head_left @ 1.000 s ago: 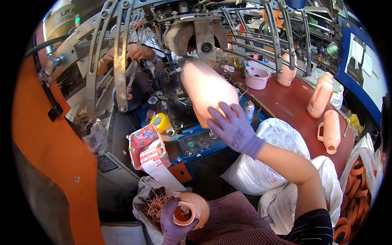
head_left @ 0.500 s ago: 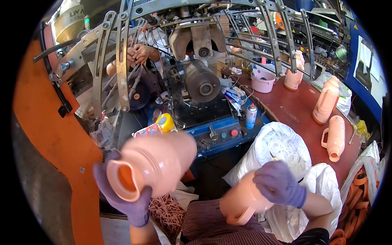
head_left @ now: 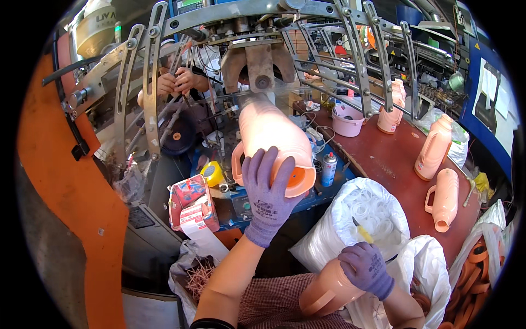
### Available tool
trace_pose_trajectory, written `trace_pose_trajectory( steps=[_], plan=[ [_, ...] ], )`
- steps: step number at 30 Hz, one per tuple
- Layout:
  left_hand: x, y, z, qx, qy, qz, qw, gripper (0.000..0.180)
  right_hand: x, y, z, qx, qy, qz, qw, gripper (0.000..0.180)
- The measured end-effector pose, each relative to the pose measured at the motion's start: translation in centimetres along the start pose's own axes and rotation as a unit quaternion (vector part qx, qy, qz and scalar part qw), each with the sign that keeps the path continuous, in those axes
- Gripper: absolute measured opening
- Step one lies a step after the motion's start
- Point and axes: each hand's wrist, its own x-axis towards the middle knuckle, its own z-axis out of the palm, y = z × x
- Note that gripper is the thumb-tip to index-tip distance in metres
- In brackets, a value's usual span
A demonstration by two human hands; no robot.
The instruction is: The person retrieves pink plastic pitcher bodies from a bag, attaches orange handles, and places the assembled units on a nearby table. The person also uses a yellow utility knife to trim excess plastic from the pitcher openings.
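Observation:
My left hand (head_left: pixel 267 192), in a purple glove, grips the wide open end of a pink plastic jug (head_left: pixel 271 129) with a side handle. The jug's far end sits at the machine's roller, which it now hides, under a metal clamp head (head_left: pixel 258 66). Low over my lap, my right hand (head_left: pixel 366 268), gloved too, is closed on the end of a second pink jug (head_left: pixel 326 293), which lies tilted with its handle toward me. Just beyond that hand, a yellow-handled tool (head_left: pixel 362 233) rests on clear rings in a white sack (head_left: pixel 350 211).
Several pink jugs (head_left: pixel 434 147) are on the red table (head_left: pixel 383 159) at right, near a pink bucket (head_left: pixel 347 119). A spray can (head_left: pixel 328 170), a yellow tape roll (head_left: pixel 212 173) and a box (head_left: pixel 193 204) are around the machine. Across from me, another person's hands (head_left: pixel 178 81) are at work.
My left hand has carried its jug up and right from the lower left to the machine's roller. My right hand and its jug have moved slightly lower.

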Motion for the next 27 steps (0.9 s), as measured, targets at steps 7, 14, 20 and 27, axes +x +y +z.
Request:
trace_pose_trajectory(
  steps=[7, 14, 20, 27],
  plan=[
    [-1.7, -3.2, 2.9, 0.088, -0.034, -0.042, 0.995, 0.068, -0.4, 0.7, -0.2, 0.011, 0.019, 0.036, 0.999, 0.013],
    [-0.5, -9.9, 8.1, 0.04, -0.077, -0.031, 0.996, 0.067, 0.2, 0.9, 0.3, 0.031, 0.037, 0.022, 0.999, 0.013],
    [-0.3, -10.9, 9.1, 0.029, -0.099, -0.001, 0.995, 0.069, 0.3, 0.9, 0.2, 0.044, 0.024, 0.035, 0.998, 0.014],
    [0.4, -11.3, 8.0, 0.087, -0.152, 0.037, 0.984, 0.063, -0.3, 0.1, 0.2, 0.042, 0.045, 0.043, 0.997, 0.016]
  ],
)
